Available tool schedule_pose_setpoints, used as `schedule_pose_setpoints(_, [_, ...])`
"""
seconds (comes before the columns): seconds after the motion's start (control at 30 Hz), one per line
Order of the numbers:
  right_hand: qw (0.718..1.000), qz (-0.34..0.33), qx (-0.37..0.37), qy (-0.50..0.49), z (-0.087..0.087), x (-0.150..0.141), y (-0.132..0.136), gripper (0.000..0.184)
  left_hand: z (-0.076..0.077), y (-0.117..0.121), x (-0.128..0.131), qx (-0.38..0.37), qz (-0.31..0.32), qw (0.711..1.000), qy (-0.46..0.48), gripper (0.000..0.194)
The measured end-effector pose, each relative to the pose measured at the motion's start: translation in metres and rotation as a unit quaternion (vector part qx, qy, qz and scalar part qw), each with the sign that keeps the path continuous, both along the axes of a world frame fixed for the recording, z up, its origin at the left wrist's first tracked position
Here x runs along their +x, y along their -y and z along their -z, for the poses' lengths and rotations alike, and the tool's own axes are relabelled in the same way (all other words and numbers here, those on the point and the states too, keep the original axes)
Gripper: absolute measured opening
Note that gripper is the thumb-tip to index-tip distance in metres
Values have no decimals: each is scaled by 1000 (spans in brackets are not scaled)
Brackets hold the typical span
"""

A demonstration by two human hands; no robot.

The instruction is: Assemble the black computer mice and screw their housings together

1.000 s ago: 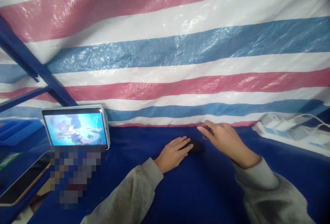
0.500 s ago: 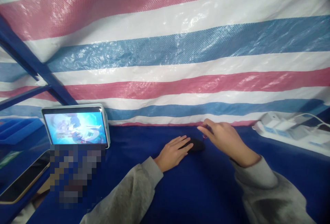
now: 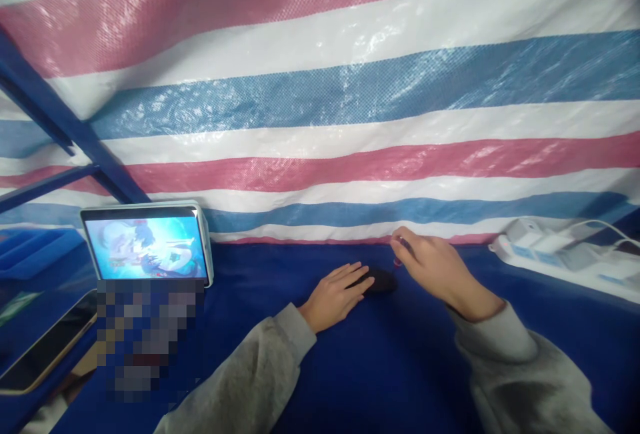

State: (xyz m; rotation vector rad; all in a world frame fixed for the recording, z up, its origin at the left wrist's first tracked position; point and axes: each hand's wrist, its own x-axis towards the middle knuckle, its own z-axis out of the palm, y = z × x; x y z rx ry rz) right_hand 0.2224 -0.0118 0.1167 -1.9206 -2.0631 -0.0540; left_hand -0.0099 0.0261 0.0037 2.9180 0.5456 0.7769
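Note:
A black, oval computer mouse (image 3: 382, 281) lies on the blue tabletop (image 3: 350, 367). My left hand (image 3: 336, 295) rests over its left end, with the fingers stretched across it and holding it against the table; that end is hidden. Just beyond the right end of the mouse, my right hand (image 3: 423, 259) is raised with its fingertips pinched together. Below those fingertips shows the reddish collar of a small thin tool (image 3: 397, 263). Its handle is hidden by the fingers, and its tip is too dark to make out beside the mouse.
At the left a tablet (image 3: 147, 244) stands upright, playing a video, with a phone (image 3: 50, 344) and a blue tray (image 3: 40, 251) beside it. A white power strip (image 3: 565, 261) with plugs and a cable lies at the right. Striped sheeting (image 3: 320, 101) hangs behind the table.
My right hand has shifted very slightly up and to the right, its fingers turned a little. My left hand and the mouse have stayed in place. The picture on the tablet has changed.

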Motion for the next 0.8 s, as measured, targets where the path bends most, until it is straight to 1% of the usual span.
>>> schedule_pose_setpoints(0.03, [1000,-9,5,-5,0,0,0,26,0,0,0,-2,0,1000,2,41])
schedule_pose_setpoints(0.13, [999,-22,20,-16,1,-1,0,26,-1,0,0,-4,-2,1000,4,40])
schedule_pose_setpoints(0.2, [1000,-7,15,-10,0,-1,0,27,-1,0,0,-4,0,1000,7,40])
schedule_pose_setpoints(0.3, [1000,15,4,5,-1,-2,0,35,-2,0,0,-7,2,1000,11,39])
schedule_pose_setpoints(0.43, [1000,3,20,2,0,-2,-1,27,-1,0,0,-13,-3,1000,2,40])
schedule_pose_setpoints(0.57, [1000,19,0,-11,2,0,-2,28,0,-1,0,-20,-2,1000,-1,41])
schedule_pose_setpoints(0.63, [999,26,4,-25,-1,3,-1,30,2,-2,0,-31,-3,1000,3,42])
schedule_pose_setpoints(0.7, [998,9,9,-54,-9,8,1,30,3,-3,-1,-48,-6,999,7,44])
schedule_pose_setpoints(0.73, [997,-10,3,-77,-13,11,3,31,4,-3,-1,-58,-7,998,9,46])
schedule_pose_setpoints(0.8, [988,-66,-43,-132,-21,18,6,35,6,-4,-2,-80,-7,997,12,49])
